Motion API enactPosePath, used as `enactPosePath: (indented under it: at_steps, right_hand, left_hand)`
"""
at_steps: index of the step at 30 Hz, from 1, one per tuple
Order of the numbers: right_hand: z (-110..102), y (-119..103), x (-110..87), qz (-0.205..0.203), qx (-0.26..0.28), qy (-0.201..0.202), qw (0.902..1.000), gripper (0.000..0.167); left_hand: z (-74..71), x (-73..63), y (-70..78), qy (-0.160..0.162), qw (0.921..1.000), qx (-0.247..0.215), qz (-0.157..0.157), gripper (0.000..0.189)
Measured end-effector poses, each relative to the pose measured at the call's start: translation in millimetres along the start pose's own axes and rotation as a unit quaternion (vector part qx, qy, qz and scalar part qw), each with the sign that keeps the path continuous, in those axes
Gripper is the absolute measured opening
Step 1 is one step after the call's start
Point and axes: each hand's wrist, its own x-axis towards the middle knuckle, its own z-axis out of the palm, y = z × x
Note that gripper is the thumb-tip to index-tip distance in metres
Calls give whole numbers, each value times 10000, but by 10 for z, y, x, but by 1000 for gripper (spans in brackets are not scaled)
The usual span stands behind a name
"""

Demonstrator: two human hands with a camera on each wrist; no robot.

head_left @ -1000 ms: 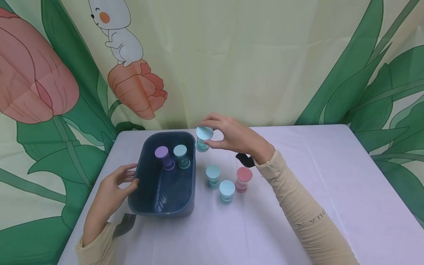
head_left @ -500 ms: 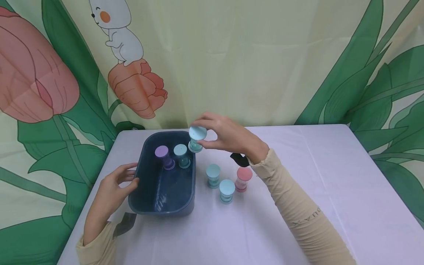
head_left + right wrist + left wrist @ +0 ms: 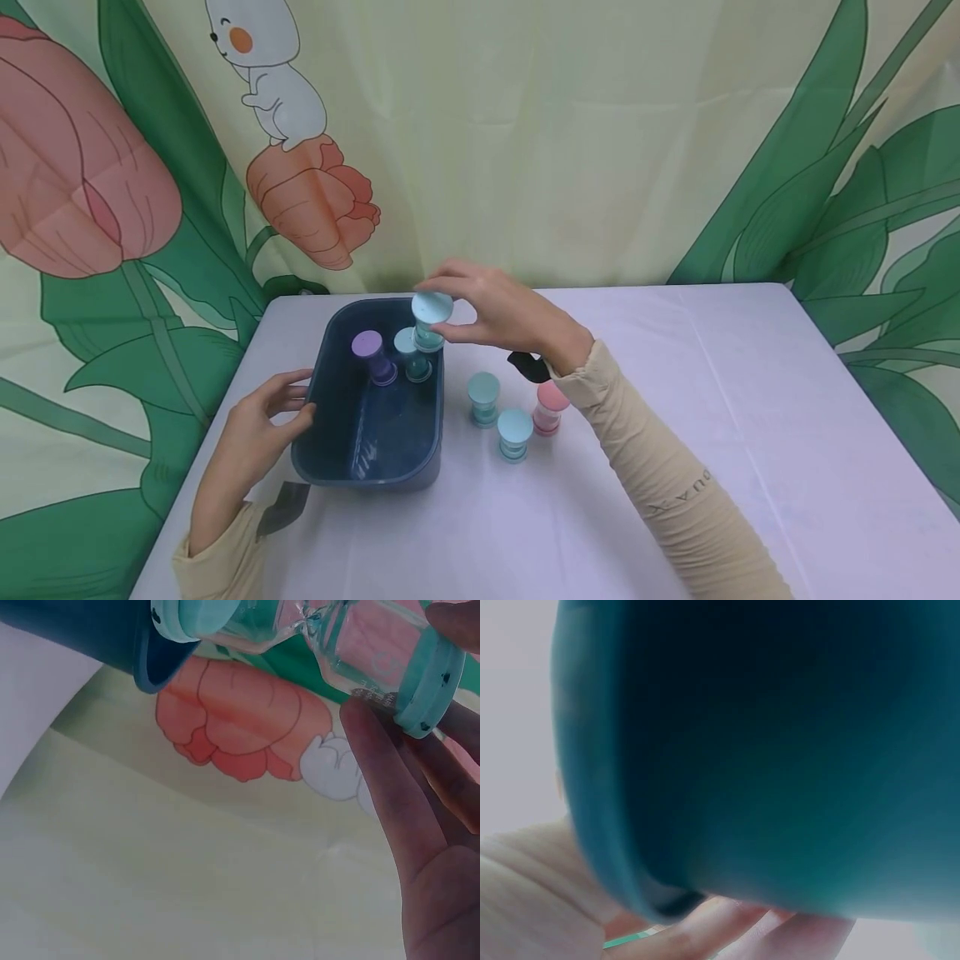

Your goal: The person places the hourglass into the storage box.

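Note:
My right hand (image 3: 506, 312) pinches a light-blue sand timer (image 3: 432, 310) by its upper cap, thumb in front and fingers behind. In the right wrist view, clear glass bulbs narrow to a waist between its teal caps. It hangs over the right rim of a dark-blue plastic bin (image 3: 330, 450), partly covering a second light-blue sand timer (image 3: 416, 367) standing inside. A purple sand timer (image 3: 372, 357) stands beside that one. My left hand (image 3: 258, 429) holds the bin's left side at the rim, thumb at the edge and fingers against the outer wall.
To the right of the bin, a teal sand timer (image 3: 483, 400), a light-blue sand timer (image 3: 514, 433) and a pink sand timer (image 3: 550, 410) stand upright on the white tablecloth (image 3: 637, 533). A printed curtain (image 3: 570, 167) hangs behind the table.
My right hand has moved left with the light-blue sand timer, from beside the bin to over its right rim. The left hand and the bin have stayed in place.

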Motion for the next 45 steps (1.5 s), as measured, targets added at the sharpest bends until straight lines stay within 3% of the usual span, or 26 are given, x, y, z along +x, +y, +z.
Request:
enactPosePath:
  at_steps: [15, 25, 45]
  right_hand:
    - [138, -64, 54, 103, 202, -162, 9996, 42]
    - [268, -67, 67, 387, 210, -487, 9978, 43]
    - [519, -71, 240, 462, 269, -1048, 9931, 44]
  left_hand:
    - [2, -7, 8, 31, 10000, 49, 29, 52]
    - [-2, -4, 3, 32, 10000, 10, 11, 52]
    - [-5, 2, -13, -6, 10000, 23, 13, 52]
